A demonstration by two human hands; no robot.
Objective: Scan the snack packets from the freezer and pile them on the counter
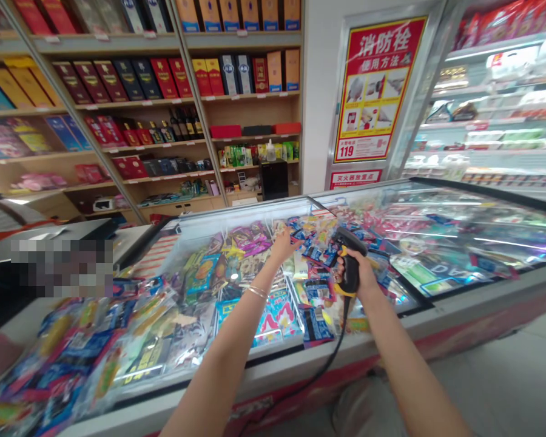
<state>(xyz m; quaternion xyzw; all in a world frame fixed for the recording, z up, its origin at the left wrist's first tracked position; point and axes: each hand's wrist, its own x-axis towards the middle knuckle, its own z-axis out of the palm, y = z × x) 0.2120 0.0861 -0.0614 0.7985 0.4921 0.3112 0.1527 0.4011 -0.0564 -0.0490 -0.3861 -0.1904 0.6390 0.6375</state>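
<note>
The right hand [366,276] wraps round the scanner [349,279], over packets [318,292] strewn across the freezer [273,373]; the left hand [284,244] reaches among them, though whether it grips one I cannot tell. Best, I judge, to hold the scanner steady and its cord [344,321] slack. One scanner, one cord; packets overlap too much to count.

A shop is shown: shelves [261,112] are lined with boxes [127,79] and bottles [191,124] and edged with price tags [150,34], a freezer [282,370] is crowded with packets [250,240], a lit cabinet [500,45] is stocked, and a corded scanner [352,273] is held above the packets.
</note>
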